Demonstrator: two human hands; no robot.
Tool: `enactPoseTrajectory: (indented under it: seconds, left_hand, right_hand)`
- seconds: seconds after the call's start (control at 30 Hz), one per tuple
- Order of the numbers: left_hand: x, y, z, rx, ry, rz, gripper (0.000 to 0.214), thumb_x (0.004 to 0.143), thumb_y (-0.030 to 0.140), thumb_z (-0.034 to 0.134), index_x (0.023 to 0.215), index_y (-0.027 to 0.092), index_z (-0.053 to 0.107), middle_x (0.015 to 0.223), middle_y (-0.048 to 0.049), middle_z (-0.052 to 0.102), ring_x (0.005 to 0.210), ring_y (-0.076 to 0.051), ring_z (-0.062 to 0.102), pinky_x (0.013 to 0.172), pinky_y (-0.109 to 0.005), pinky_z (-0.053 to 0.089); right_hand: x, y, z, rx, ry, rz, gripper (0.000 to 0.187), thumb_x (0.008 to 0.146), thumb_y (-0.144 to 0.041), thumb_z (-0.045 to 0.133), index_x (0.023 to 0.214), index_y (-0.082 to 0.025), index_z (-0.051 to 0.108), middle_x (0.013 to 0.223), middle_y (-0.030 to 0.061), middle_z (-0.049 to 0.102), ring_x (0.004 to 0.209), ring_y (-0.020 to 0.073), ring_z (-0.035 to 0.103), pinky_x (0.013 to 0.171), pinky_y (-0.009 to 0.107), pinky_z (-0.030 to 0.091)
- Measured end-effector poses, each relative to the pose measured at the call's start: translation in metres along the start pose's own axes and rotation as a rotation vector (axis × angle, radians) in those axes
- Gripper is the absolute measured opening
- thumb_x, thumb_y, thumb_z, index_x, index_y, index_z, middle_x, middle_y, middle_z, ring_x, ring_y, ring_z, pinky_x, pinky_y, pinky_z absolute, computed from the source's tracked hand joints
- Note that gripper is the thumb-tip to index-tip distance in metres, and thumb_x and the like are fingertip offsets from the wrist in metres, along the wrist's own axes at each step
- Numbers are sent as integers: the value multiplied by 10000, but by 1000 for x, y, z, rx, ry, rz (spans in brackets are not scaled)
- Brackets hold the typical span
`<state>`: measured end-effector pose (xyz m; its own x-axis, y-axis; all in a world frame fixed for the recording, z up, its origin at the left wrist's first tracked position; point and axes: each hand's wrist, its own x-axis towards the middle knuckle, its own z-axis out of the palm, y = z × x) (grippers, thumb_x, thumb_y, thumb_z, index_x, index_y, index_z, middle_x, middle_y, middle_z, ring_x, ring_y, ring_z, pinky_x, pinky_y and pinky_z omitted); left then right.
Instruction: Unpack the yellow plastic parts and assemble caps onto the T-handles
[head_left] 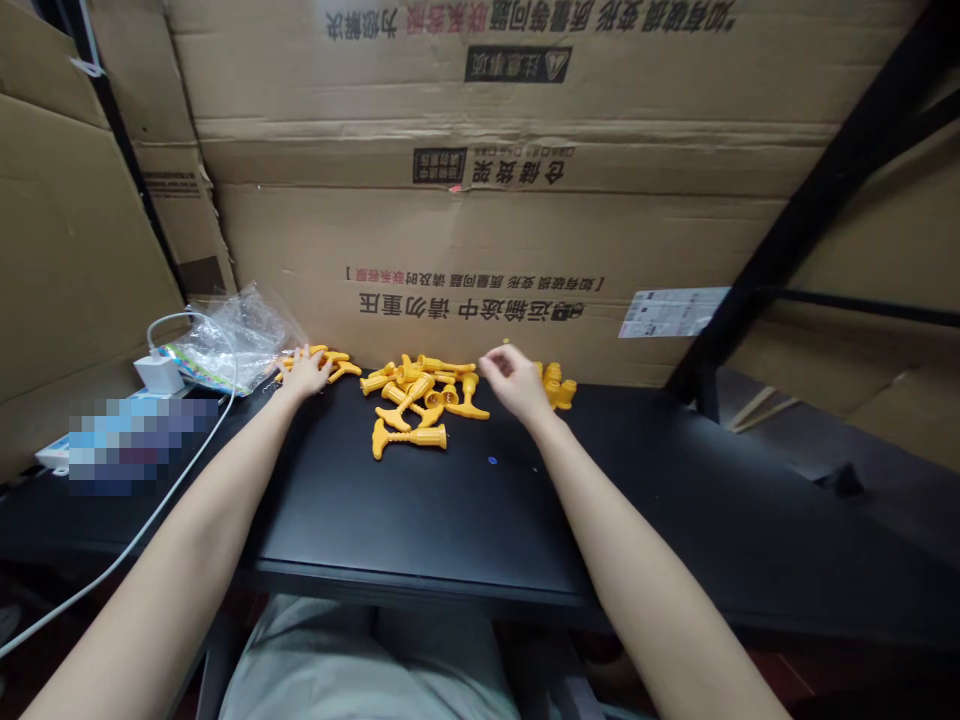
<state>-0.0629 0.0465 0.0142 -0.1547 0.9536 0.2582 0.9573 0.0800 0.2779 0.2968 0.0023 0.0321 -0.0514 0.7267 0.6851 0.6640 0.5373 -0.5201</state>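
My left hand [304, 374] lies with fingers spread on a small pile of orange-yellow plastic handles [345, 371] at the table's back left. My right hand [516, 382] is raised near the back edge, its fingers curled together; whether they hold anything is hidden. Between the hands is a heap of yellow T-handled pieces [409, 396], some with a threaded shaft running into a tubular sleeve. One such T-handled piece [411, 437] lies in front of the heap. Beyond my right hand stand several short yellow tubular parts [556, 388], partly covered by it.
A cardboard sheet [480, 235] walls off the back of the black table [405, 510]. Clear plastic bags [240, 330], a white charger [159, 375] and its cable [176, 490] are on the left. A small blue piece [492, 461] lies near the middle. Black frame bars [795, 220] slant at right.
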Motion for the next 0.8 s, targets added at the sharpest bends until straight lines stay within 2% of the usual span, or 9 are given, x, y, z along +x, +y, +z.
enactPoseTrajectory:
  seconds: [0.07,0.17,0.27,0.33,0.37,0.47,0.53,0.7,0.8]
  left_hand:
    - [-7,13,-6,-118,8,52,442,891,377,428,1273,227,590,1468,-103,439,1386,-320,329,1128,-558,218]
    - [-25,39,-19,-359,-83,115,369,817,320,547,1145,198,664,1271,-98,627,1223,-262,531,1054,-378,385]
    - [-53,63,-35,-580,-372,223,354,752,375,637,1051,195,700,1003,-85,727,823,-211,682,724,-267,523]
    - [-73,76,-42,-552,-574,262,383,732,418,663,1050,206,700,820,-52,727,588,-179,649,533,-250,480]
    - [-82,80,-43,-523,-618,302,394,717,427,685,1046,213,701,754,-36,713,544,-170,632,511,-244,463]
    - [-102,89,-38,-443,-412,421,398,613,376,794,974,230,713,717,-25,685,710,-204,671,618,-234,478]
    - [-108,92,-32,-333,-250,402,379,608,342,810,960,250,703,806,-51,693,893,-250,668,730,-253,487]
    - [-113,101,-30,-188,22,326,378,908,364,488,1267,263,549,1111,-116,655,1037,-263,626,824,-301,471]
    - [-117,106,-35,-131,100,322,445,943,376,412,1366,250,459,1131,-124,633,1012,-249,634,781,-266,468]
  right_hand:
    - [-7,-25,13,-25,-290,-63,242,862,-392,500,759,-194,593,705,21,628,662,158,565,666,289,430]
    - [-22,-47,31,-145,-641,-123,255,795,-444,632,753,-193,626,746,19,660,702,173,591,695,303,411]
    - [-31,-53,39,-210,-756,-197,219,738,-370,718,817,-191,619,822,26,668,756,185,603,705,301,400]
    - [-33,-53,41,-221,-744,-244,166,761,-302,703,823,-191,597,822,22,661,768,187,609,717,303,401]
    - [-33,-53,41,-225,-729,-268,145,777,-282,689,824,-192,586,819,20,658,776,189,613,731,310,403]
    - [-31,-53,40,-248,-639,-348,116,827,-256,645,884,-193,567,854,35,665,822,205,622,782,339,409]
    - [-30,-54,40,-278,-536,-403,92,866,-242,592,934,-186,563,903,68,668,870,221,617,804,355,413]
    - [-27,-56,38,-342,-217,-459,222,934,-271,463,1088,-145,563,1046,166,653,1013,274,583,872,402,397]
    - [-26,-53,36,-337,-185,-476,298,953,-264,405,1190,-134,531,1133,182,639,1070,276,565,905,409,378]
